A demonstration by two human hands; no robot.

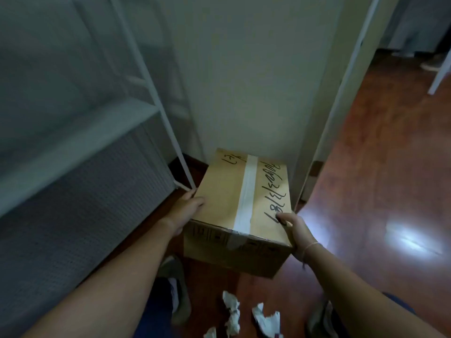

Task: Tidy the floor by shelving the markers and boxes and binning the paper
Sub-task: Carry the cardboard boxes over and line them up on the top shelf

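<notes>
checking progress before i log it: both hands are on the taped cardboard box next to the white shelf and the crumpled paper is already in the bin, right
Not quite. Both hands, left hand and right hand, do grip the taped cardboard box beside the white shelf, but the crumpled paper still lies on the floor near the person's feet. No bin is in sight. The head view shows this.

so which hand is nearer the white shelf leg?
Left. The left hand grips the cardboard box on its left side, right beside the shelf leg; the right hand holds the box's far-side corner, away from it.
</notes>
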